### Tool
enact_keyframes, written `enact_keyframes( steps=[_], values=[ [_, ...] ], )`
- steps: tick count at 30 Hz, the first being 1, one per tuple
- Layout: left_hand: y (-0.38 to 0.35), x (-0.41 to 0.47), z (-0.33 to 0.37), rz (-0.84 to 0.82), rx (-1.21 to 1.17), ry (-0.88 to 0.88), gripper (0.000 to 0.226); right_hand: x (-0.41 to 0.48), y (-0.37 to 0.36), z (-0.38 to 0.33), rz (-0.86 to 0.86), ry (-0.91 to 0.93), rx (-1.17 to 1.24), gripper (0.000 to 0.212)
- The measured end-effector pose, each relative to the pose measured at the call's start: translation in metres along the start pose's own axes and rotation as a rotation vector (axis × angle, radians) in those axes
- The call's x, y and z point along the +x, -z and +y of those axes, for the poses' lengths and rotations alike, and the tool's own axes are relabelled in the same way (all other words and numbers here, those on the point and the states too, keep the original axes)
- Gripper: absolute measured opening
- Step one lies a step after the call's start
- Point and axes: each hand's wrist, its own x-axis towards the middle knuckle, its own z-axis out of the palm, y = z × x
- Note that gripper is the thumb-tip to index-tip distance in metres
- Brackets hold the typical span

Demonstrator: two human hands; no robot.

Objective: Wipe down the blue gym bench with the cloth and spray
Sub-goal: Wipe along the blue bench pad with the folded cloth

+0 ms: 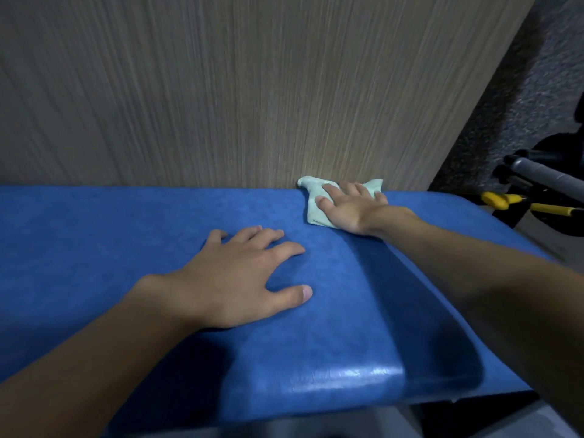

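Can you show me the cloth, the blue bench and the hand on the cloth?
cloth point(312, 213): head view, its uncovered left part.
blue bench point(94, 235): head view, bare padding at left.
right hand point(350, 207): head view, back of the hand.

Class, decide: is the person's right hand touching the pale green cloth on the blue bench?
Touching. The head view shows the right hand lying flat on the cloth, fingers spread over it, no gap.

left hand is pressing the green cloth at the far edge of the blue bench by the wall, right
No, the right hand presses the green cloth at the far edge of the blue bench by the wall; the left hand lies flat on the bench, as the head view shows.
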Motion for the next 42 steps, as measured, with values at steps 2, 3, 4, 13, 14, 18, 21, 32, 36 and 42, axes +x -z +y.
enact_keyframes(
  steps=[2, 3, 4, 13, 14, 18, 21, 32, 36, 42],
  values=[
    [0.0, 0.0, -0.001, 0.008, -0.01, -0.003, 0.09, -0.015, -0.003, 0.001, 0.005, 0.013, -0.004, 0.063],
    [0.0, -0.001, -0.002, 0.01, -0.019, -0.003, 0.089, -0.026, -0.004, 0.002, 0.0, 0.022, -0.01, 0.063],
    [0.0, -0.002, -0.002, 0.013, -0.027, -0.003, 0.09, -0.04, -0.006, 0.003, -0.007, 0.034, -0.015, 0.063],
    [0.005, -0.016, -0.003, 0.038, -0.048, 0.06, 0.09, -0.203, -0.022, 0.014, 0.002, 0.182, -0.076, 0.08],
    [0.006, -0.018, -0.003, 0.03, -0.044, 0.066, 0.091, -0.215, -0.023, 0.015, 0.001, 0.195, -0.093, 0.085],
    [0.004, -0.016, -0.006, 0.005, -0.015, 0.053, 0.089, -0.218, -0.024, 0.015, 0.003, 0.205, -0.127, 0.102],
    [0.004, -0.014, -0.007, 0.004, -0.008, 0.048, 0.087, -0.185, -0.018, 0.011, -0.008, 0.188, -0.071, 0.087],
    [0.004, -0.014, -0.008, 0.01, 0.02, 0.025, 0.091, 0.001, -0.001, -0.022, 0.005, 0.067, -0.023, 0.065],
    [0.005, -0.015, -0.01, 0.005, -0.009, 0.018, 0.088, -0.001, -0.003, -0.026, 0.001, 0.051, -0.008, 0.064],
    [0.004, -0.019, -0.016, 0.056, -0.033, 0.011, 0.086, -0.074, -0.018, -0.021, 0.015, 0.112, -0.022, 0.066]
  ],
)
